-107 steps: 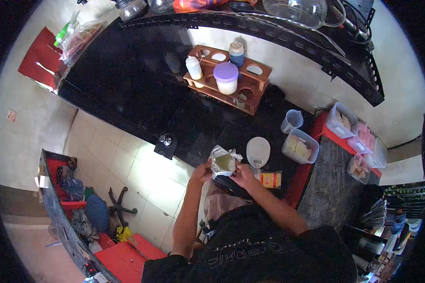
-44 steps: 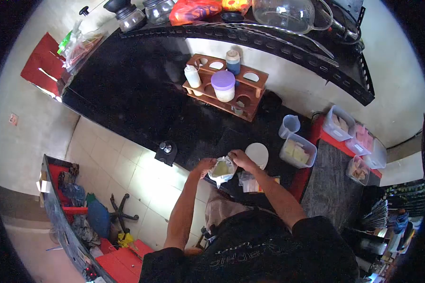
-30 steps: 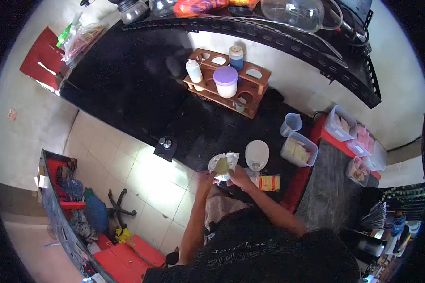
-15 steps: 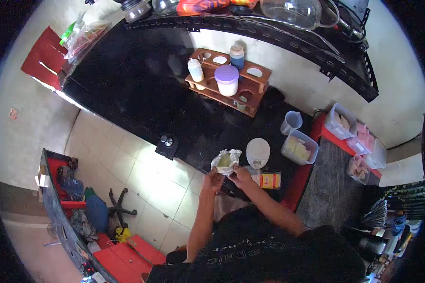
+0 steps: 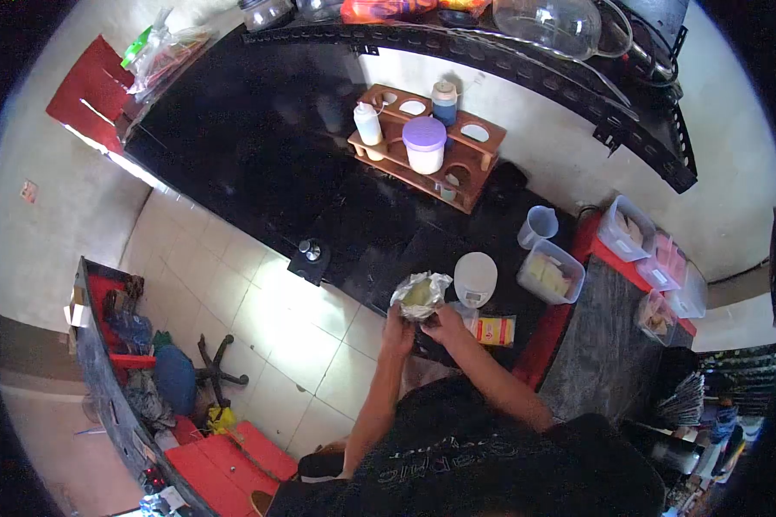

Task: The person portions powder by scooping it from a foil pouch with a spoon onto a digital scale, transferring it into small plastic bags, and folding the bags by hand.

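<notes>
A silvery foil pouch (image 5: 422,295) with a pale greenish inside is held open side up at the counter's front edge. My left hand (image 5: 397,328) grips its lower left side, and my right hand (image 5: 442,323) grips its lower right side. Just right of the pouch lies a white kitchen scale (image 5: 476,280) with nothing on it. Below the scale, beside my right hand, is a yellow and red packet (image 5: 495,331) with clear plastic next to it.
A wooden rack (image 5: 470,194) holds bottles and a purple-lidded jar (image 5: 424,145). Right of the scale are a measuring jug (image 5: 538,226) and a tub of packets (image 5: 550,272). A metal tamper (image 5: 309,251) sits at the counter edge. A black shelf (image 5: 526,71) hangs above.
Both hands have shifted from the pouch's sides and rim to beneath it, closer together. The pouch's opening looks more crumpled and rounded. The view has shifted slightly.
</notes>
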A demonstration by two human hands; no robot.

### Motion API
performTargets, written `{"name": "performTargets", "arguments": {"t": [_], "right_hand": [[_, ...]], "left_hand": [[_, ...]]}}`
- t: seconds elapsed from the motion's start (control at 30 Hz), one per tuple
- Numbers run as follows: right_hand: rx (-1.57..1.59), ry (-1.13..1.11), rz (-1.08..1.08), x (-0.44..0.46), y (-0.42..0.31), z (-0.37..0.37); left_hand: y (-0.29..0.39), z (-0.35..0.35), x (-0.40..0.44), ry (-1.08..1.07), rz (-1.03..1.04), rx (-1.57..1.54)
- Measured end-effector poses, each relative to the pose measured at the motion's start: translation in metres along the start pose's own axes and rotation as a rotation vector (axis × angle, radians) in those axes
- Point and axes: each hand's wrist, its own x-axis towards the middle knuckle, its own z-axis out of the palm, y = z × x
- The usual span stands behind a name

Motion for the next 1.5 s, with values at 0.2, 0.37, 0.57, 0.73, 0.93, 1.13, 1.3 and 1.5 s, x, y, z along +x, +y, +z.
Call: {"name": "performTargets", "arguments": {"t": [0.2,0.37,0.57,0.73,0.93,1.13,1.3,1.5], "right_hand": [[0.001,0.015,-0.069,0.005,-0.005,-0.002],[-0.047,-0.156,-0.168,0.013,-0.004,0.002],[-0.699,-0.188,-0.57,0.054,-0.005,-0.027],[-1.33,0.178,-0.91,0.13,-0.001,-0.089],[-1.54,0.027,-1.197,0.03,-0.012,-0.013],[-1.812,0.192,-0.715,-0.016,-0.031,0.021],[-1.952,0.035,-0.998,0.018,-0.052,-0.009],[-2.133,0.061,-1.01,-0.008,-0.054,0.01]], "left_hand": [[0.0,0.02,-0.002,0.036,-0.134,-0.116],[-0.005,0.006,0.017,0.061,-0.166,-0.225],[0.007,0.016,-0.007,0.124,-0.181,-0.167],[0.046,0.039,-0.025,0.134,-0.223,1.015],[0.036,0.023,-0.001,0.215,0.815,1.782],[0.044,0.026,0.01,0.013,0.562,1.83],[0.066,0.019,0.022,-0.05,0.478,1.676],[0.072,0.016,0.027,-0.11,0.635,1.717]]}}
